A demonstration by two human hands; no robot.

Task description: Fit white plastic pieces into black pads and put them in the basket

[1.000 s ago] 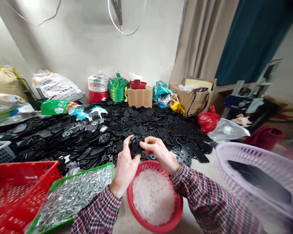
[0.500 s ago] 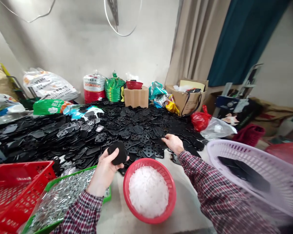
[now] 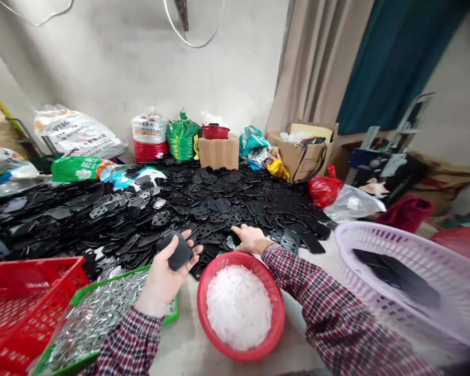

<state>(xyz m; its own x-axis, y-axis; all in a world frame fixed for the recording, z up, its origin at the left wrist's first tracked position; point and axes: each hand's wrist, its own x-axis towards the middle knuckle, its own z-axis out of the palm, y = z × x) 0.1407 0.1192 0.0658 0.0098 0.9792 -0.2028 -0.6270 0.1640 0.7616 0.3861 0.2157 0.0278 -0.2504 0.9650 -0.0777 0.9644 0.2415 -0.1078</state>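
My left hand [image 3: 168, 271] is closed around a smooth black rounded plate [image 3: 180, 253], held up by its edges between thumb and fingers. Whether a second plate lies beneath it, I cannot tell. My right hand [image 3: 251, 238] reaches over the near edge of a heap of similar black plates [image 3: 215, 183], thumb and forefinger apart beside the plates there. Just below that hand stands a round red basket [image 3: 274, 334] filled with small whitish translucent pieces [image 3: 238, 308]. Left of it, partly behind my left forearm, a green tray [image 3: 78, 297] holds many short metal pins [image 3: 109, 308].
A lilac oval basket [image 3: 344, 240] with several black plates [image 3: 399, 277] stands at right. A red crate [image 3: 31, 282] is at far left. Sacks [image 3: 151, 138], cardboard boxes [image 3: 219, 152] and plastic bags [image 3: 325, 189] line the back of the heap.
My right hand has moved left along the heap's near edge, and its fingers have spread. My left hand has tilted the black plate and lowered it slightly, its fingers more extended.
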